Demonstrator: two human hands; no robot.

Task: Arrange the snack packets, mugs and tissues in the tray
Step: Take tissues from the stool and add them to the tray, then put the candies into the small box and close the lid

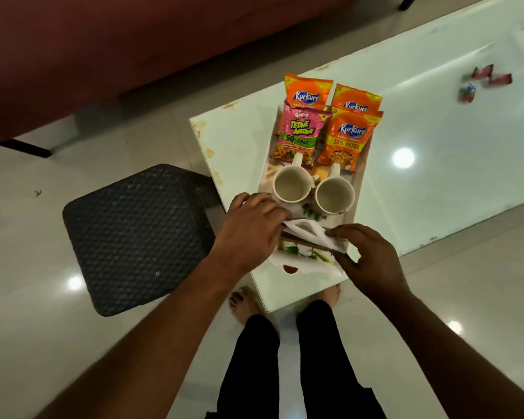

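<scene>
A white tray (pixel 364 164) lies on the glass table. At its far end are three orange Kurkure packets (pixel 344 137) and a pink Bingo packet (pixel 297 133). Two empty white mugs stand side by side in the middle, the left mug (pixel 291 185) and the right mug (pixel 334 195), handles pointing away. Over the near end a white tissue (pixel 307 229) is stretched between my hands. My left hand (pixel 251 228) pinches its left edge and my right hand (pixel 372 261) pinches its right corner. The tray's printed leaf pattern shows under the tissue.
The glass table (pixel 436 146) runs to the far right, with small red wrappers (pixel 486 78) on it. A dark woven stool (pixel 133 237) stands left of the table corner. A maroon sofa (pixel 103 40) is behind. My bare feet are at the table's near edge.
</scene>
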